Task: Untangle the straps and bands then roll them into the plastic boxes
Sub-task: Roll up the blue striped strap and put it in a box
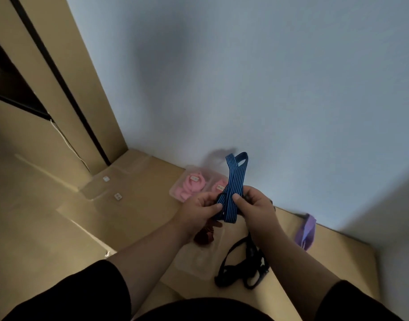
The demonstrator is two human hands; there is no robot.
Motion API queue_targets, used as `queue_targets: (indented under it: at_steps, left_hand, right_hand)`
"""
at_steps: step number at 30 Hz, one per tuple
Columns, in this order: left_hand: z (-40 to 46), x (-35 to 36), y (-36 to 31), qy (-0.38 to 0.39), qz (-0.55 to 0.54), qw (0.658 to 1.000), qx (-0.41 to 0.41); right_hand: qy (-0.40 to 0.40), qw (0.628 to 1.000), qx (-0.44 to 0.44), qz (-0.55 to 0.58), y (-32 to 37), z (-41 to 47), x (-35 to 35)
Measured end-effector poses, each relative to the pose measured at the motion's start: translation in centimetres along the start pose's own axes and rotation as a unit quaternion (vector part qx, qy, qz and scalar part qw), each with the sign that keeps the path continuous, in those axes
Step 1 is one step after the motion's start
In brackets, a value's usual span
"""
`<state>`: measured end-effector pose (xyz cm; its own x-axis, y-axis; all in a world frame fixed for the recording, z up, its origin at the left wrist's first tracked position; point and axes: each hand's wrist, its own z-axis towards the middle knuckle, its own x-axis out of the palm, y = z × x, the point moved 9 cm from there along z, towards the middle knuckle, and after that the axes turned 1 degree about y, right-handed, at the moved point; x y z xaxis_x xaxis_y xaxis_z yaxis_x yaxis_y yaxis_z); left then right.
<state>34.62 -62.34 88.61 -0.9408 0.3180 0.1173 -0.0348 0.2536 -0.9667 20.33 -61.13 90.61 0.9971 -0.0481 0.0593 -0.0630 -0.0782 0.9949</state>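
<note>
Your left hand [200,206] and right hand [254,205] both pinch blue striped strap [231,188] at centre, loop rising toward 12 o'clock. Pink bands fill clear box [175,189] at 11 o'clock. Dark straps [242,267] piled at 6 o'clock; purple band [307,230] at 4 o'clock.

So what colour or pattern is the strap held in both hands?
The strap is blue with thin, lighter lengthwise stripes, as the head view shows.

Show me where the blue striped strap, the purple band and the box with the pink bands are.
blue striped strap [231,181]: head view, flat middle stretch above the hands.
purple band [308,230]: head view, its folded body by the wall.
box with pink bands [175,193]: head view, near-left clear rim.
</note>
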Motion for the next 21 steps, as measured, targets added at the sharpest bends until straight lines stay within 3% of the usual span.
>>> queue_targets:
  at_steps: [8,16,21]
  left_hand:
    - [-3.4,-7.6,-1.0,-0.091,-0.006,0.996,0.014]
    - [-9.1,-14.7,-3.9,-0.096,-0.028,0.993,0.07]
    - [-12.7,-19.4,-4.8,-0.1,-0.018,0.991,0.081]
  right_hand:
    - [0.003,1.0,0.028,-0.011,-0.2,-0.3,5.3]
    - [0.042,0.995,0.082,-0.028,-1.3,-2.5,14.3]
    - [0.063,0.989,0.094,-0.094,-2.6,-4.8,20.3]
